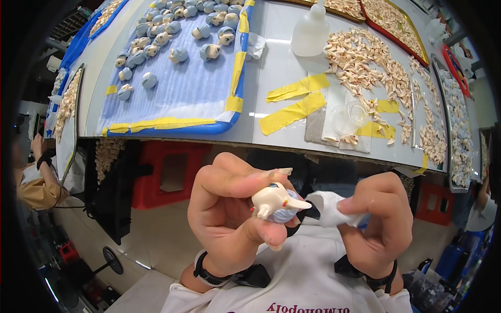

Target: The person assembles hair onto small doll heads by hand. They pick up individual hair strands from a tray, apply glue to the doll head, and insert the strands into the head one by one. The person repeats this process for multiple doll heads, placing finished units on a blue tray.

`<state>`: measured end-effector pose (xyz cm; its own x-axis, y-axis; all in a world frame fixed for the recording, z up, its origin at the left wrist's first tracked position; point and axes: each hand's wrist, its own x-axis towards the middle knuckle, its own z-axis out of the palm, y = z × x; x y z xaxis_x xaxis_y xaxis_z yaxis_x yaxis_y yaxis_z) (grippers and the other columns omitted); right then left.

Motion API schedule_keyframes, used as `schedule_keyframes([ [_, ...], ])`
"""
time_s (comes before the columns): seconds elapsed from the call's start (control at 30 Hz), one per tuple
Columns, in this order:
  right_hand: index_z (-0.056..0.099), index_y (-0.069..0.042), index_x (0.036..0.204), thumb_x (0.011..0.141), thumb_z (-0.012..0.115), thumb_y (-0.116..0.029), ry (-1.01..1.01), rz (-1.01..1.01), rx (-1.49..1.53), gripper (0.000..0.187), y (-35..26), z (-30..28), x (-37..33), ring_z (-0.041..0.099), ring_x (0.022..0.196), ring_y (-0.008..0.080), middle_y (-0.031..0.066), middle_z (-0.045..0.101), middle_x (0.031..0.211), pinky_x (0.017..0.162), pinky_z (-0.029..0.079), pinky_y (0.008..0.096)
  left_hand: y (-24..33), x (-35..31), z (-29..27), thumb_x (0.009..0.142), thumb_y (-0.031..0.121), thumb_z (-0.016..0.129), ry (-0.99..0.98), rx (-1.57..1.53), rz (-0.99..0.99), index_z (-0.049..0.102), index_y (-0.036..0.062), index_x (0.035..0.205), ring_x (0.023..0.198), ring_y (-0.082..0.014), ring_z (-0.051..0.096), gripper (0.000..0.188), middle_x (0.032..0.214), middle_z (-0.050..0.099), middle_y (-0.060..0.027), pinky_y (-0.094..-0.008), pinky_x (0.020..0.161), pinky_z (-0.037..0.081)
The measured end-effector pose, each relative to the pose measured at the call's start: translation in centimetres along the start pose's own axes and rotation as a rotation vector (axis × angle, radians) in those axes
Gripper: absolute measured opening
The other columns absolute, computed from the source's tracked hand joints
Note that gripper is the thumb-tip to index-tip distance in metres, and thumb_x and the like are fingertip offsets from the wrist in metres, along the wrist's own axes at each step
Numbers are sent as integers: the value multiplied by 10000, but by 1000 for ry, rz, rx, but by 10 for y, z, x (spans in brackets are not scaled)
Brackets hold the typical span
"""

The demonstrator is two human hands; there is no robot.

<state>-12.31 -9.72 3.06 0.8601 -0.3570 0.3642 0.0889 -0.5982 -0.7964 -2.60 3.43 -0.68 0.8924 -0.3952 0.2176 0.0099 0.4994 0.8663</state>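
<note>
My left hand pinches a small doll head between thumb and fingers. The head is cream-coloured, with light blue hair, a blue eye, a long pointed ear and small red marks near the ear. Just to its right, my right hand is closed on a white cloth, bunched between thumb and fingers. The cloth's tip comes close to the ear; I cannot tell whether they touch. Both hands are in front of my body, nearer than the table's edge.
A blue tray lined with bluish padding holds several similar heads. Many pointed ear pieces lie on the table, right of a white squeeze bottle. Yellow tape strips and a small clear dish lie near the edge. Red stools stand below.
</note>
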Motion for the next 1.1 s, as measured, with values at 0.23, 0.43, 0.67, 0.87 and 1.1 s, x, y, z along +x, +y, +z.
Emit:
schedule_keyframes([
  [0.23, 642, -22, 864, 578, 607, 31, 13, -37, 12, 293, 5, -6, 0, 521, 625, 172, 88, 544, 775, 530, 410, 246, 0, 0, -7, 682, 169, 737, -133, -163, 2, 466, -26, 1006, 726, -165, 595, 466, 902, 494, -119, -255, 620, 549],
  [0.43, 600, 6, 796, 807, 582, -164, 27, 58, 118, 171, 1, -7, 0, 493, 689, 151, 102, 533, 794, 580, 371, 242, 1, -2, -1, 616, 432, 749, -2, 39, -29, 489, 15, 938, 590, -158, 571, 587, 804, 490, -43, -170, 350, 376],
  [0.67, 590, 46, 831, 721, 661, -4, 87, 352, 381, 141, -2, -12, -7, 556, 664, 116, 106, 614, 772, 587, 424, 210, 0, -1, -2, 630, 436, 739, -17, 23, -44, 476, 19, 962, 620, -172, 578, 594, 835, 506, -51, -173, 374, 397],
  [0.87, 532, 25, 813, 721, 707, -165, 208, 535, 482, 273, -10, -18, -1, 556, 657, 107, 82, 602, 738, 605, 428, 209, 2, -1, 1, 647, 454, 719, 37, 78, -119, 479, 23, 995, 618, -172, 572, 604, 855, 511, -66, -186, 397, 414],
  [1.1, 489, 12, 944, 829, 598, -163, 241, 271, 240, 236, 17, -82, 10, 571, 707, 114, 71, 574, 828, 624, 471, 236, -4, 1, -4, 666, 494, 688, 2, 151, -103, 504, 4, 1019, 605, -163, 559, 631, 861, 494, -74, -194, 412, 410],
])
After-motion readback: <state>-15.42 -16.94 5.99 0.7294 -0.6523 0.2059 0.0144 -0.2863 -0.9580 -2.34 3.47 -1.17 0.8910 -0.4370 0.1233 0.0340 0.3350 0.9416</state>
